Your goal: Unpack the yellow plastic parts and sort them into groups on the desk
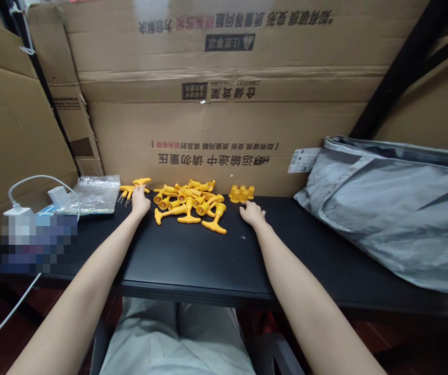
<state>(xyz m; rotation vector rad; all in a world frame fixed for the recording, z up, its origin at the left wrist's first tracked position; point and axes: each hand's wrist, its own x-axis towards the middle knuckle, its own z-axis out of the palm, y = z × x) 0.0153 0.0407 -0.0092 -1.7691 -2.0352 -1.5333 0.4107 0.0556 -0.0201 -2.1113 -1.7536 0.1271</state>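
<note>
On the left, my left hand (141, 203) is closed on a yellow T-handled corkscrew (141, 181), its handle showing above my fingers. Beside that hand lie several yellow corkscrew handles (127, 190) with bare metal spirals. A loose pile of yellow corkscrews (188, 202), many with a flared sleeve over the spiral, covers the middle of the black table. My right hand (253, 213) rests low at the near side of a small cluster of yellow flared sleeves (241, 194). Its fingers look apart; whether a fingertip touches a sleeve is unclear.
Cardboard (224, 120) with upside-down print walls off the back. A grey bag (387, 208) lies at the right. Bubble wrap (94, 194), a white charger (20, 216) with its cable and a blurred-out item are on the left. The black table (196, 260) ends near my lap.
</note>
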